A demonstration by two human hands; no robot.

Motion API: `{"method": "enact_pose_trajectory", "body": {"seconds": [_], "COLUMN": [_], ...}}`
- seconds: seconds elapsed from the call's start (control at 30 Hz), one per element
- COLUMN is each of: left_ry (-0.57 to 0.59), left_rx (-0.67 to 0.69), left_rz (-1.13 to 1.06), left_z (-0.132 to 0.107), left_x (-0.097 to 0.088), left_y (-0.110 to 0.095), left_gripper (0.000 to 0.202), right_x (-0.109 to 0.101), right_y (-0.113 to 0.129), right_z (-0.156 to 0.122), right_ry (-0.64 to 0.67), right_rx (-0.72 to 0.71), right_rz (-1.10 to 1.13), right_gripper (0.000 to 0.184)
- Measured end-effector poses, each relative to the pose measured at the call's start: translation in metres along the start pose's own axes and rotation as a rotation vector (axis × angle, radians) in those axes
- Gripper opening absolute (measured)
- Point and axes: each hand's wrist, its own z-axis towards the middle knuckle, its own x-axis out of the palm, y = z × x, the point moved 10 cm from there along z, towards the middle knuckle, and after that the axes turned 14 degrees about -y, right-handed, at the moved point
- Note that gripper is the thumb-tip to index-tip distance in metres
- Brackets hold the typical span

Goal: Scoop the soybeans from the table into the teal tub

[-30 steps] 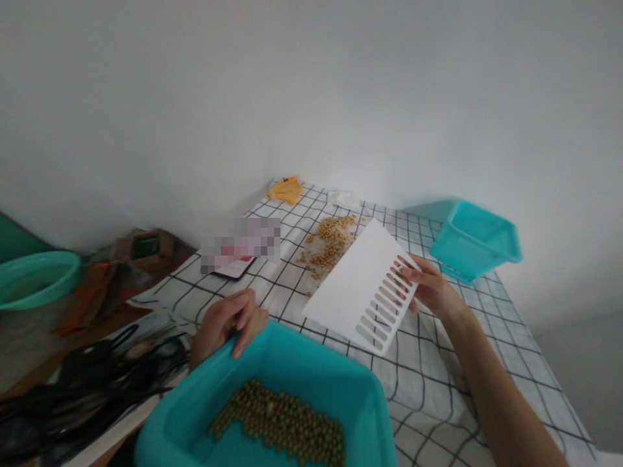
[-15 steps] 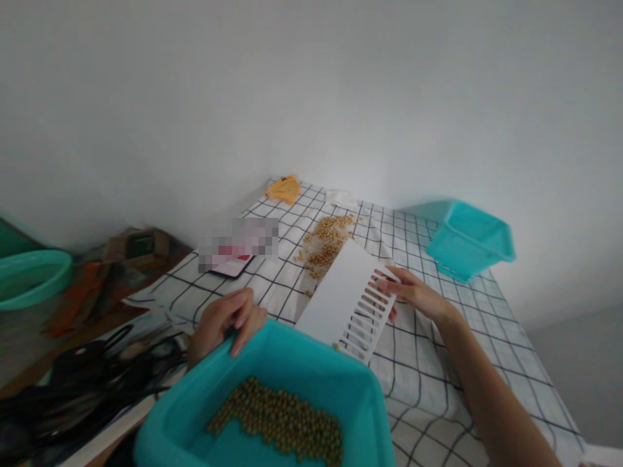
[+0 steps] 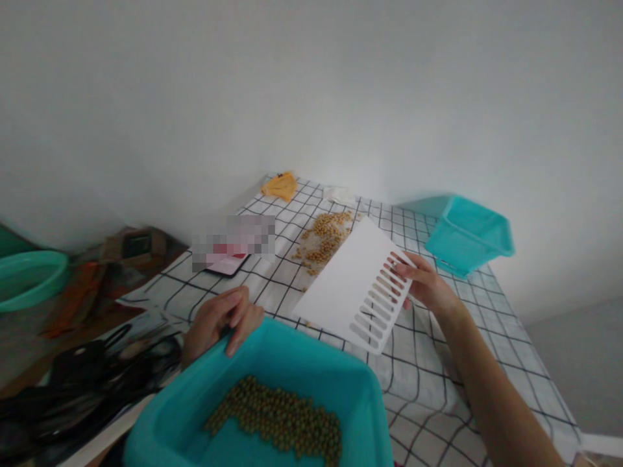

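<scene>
both hands' fingers grip: left hand (image 3: 217, 318), a teal tub (image 3: 314, 363); right hand (image 3: 424, 284), a slotted white board (image 3: 343, 279).

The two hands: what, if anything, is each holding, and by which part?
Right hand: white board, by its slotted edge. Left hand: near teal tub, by its rim.

- White slotted board (image 3: 335, 285): flat, rectangular, plain across most of its face, with a row of long rounded slots near its right edge; tilted, just beyond the basin
- Turquoise plastic basin (image 3: 316, 357): deep, open side up, cut off by the lower edge of view
- Basin soybeans (image 3: 277, 415): greenish-brown, banked across its floor
- Loose soybeans (image 3: 326, 233): tan, scattered beyond the board, partly hidden by it
</scene>
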Motion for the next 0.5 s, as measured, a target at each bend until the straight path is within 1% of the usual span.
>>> {"method": "enact_pose_trajectory", "body": {"seconds": [0.13, 0.27, 0.33, 0.43, 0.5], "left_ry": [-0.054, -0.117, -0.102, -0.038, -0.075], "left_rx": [0.021, 0.046, 0.044, 0.007, 0.013], "left_rz": [0.007, -0.016, -0.021, 0.013, 0.039], "left_z": [0.0, 0.0, 0.0, -0.001, 0.001], "left_x": [0.0, -0.003, -0.002, 0.002, -0.002], "left_y": [0.0, 0.0, -0.001, 0.001, 0.001], "left_gripper": [0.039, 0.04, 0.041, 0.04, 0.04], "right_x": [-0.013, -0.023, -0.028, -0.036, -0.042], "right_y": [0.007, 0.01, 0.01, 0.008, 0.005], "right_z": [0.008, 0.013, 0.014, 0.015, 0.016], "right_ry": [-0.154, -0.254, -0.29, -0.343, -0.392], "right_rx": [-0.073, -0.13, -0.14, -0.125, -0.114], "right_rz": [-0.003, -0.004, -0.004, 0.025, 0.058], "right_gripper": [0.027, 0.028, 0.028, 0.029, 0.028]}}
